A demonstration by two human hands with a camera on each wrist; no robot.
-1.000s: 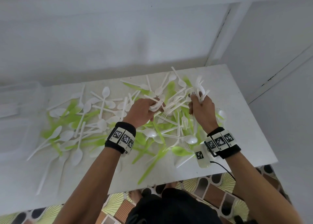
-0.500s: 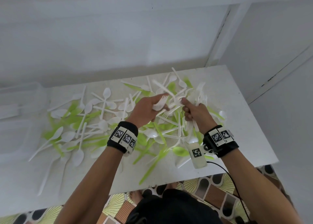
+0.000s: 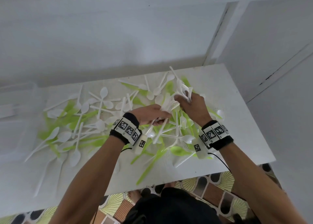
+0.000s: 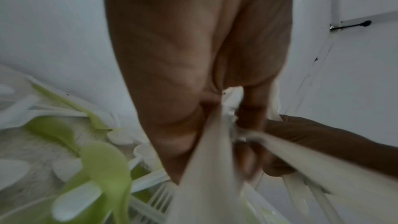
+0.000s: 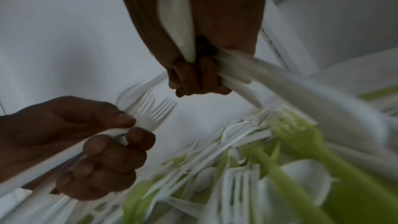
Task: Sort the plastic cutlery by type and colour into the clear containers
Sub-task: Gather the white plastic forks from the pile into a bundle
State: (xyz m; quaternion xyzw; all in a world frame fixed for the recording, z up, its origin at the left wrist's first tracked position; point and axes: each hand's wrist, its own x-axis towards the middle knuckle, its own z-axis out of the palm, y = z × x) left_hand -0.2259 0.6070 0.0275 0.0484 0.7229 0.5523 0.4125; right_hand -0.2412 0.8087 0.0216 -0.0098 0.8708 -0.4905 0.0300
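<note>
We see a white-walled room, a patterned tile floor (image 3: 211, 193) below the near edge, and one white rectangular desk (image 3: 250, 122). At least one clear plastic container (image 3: 15, 94) sits blurred at the desk's far left; count unclear. The mixed heap of white and lime-green plastic cutlery (image 3: 94, 127) covers most of the desk, spoons and forks overlapping; too many and too tangled to count, dozens at least. Two hands, both above the heap's right half, close together. Our left hand (image 3: 150, 114) is curled round a bundle of white plastic forks (image 5: 148, 108); at least two fork heads are visible in the right wrist view. Our right hand (image 3: 194, 107) is fisted round a bundle of white plastic cutlery handles (image 3: 183, 90); count unreadable.
</note>
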